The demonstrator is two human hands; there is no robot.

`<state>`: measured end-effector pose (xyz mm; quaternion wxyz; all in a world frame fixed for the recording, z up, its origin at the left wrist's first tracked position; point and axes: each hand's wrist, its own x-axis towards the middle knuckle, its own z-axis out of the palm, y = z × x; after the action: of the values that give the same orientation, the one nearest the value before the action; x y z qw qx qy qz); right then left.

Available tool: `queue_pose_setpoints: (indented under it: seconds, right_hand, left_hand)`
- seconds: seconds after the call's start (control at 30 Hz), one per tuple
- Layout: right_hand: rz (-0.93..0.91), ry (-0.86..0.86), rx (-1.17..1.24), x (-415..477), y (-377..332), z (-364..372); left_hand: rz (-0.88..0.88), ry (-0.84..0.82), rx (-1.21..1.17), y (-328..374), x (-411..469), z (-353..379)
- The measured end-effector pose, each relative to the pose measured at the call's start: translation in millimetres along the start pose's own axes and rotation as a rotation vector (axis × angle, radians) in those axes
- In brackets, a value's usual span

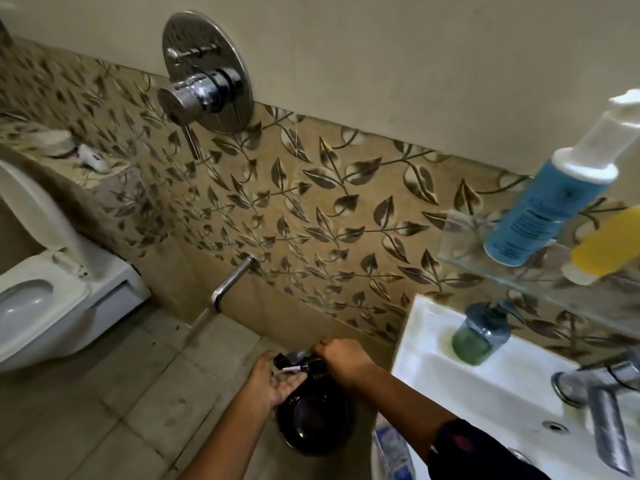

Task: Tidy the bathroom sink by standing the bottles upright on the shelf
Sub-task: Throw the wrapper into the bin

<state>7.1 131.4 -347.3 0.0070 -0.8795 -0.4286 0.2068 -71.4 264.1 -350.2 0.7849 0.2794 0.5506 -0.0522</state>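
Observation:
I hold a dark, glossy pump bottle (313, 415) low in front of me, left of the white sink (485, 386). My left hand (273, 379) cups its neck from the left, beside the black pump head. My right hand (343, 358) grips the bottle's top from above. On the glass shelf (464, 258) above the sink stands a blue bottle (540, 206) with a white pump top, upright. Beside it a yellow bottle (609, 240) is cut off by the frame edge. A green-and-blue soap dispenser (479, 336) stands on the sink's rim.
A chrome tap (602, 386) juts over the basin at the right. On the leaf-patterned wall are a round chrome mixer (204, 84) and a spout (232, 285). A white toilet (52, 271) with raised lid stands at the left. Tiled floor lies below.

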Motion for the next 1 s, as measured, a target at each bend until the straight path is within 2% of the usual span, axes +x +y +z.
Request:
queue_pose_setpoints:
  seconds: [0.13,0.33,0.63,0.9,1.0]
  right_hand:
    - [0.102,-0.091,0.073,20,-1,11]
    - [0.219,-0.147,0.157,46,-6,27]
    - [0.389,-0.245,0.231,82,-8,47]
    - [0.481,-0.223,0.289,97,-8,70]
    - [0.484,-0.198,0.326,106,-9,70]
  left_hand:
    - [-0.050,-0.048,0.028,2,15,-3]
    - [-0.084,-0.109,0.210,9,31,-1]
    - [-0.139,-0.137,0.288,28,46,-13]
    - [-0.158,-0.071,0.221,27,59,-52]
    - [-0.156,-0.103,0.229,30,64,-60]
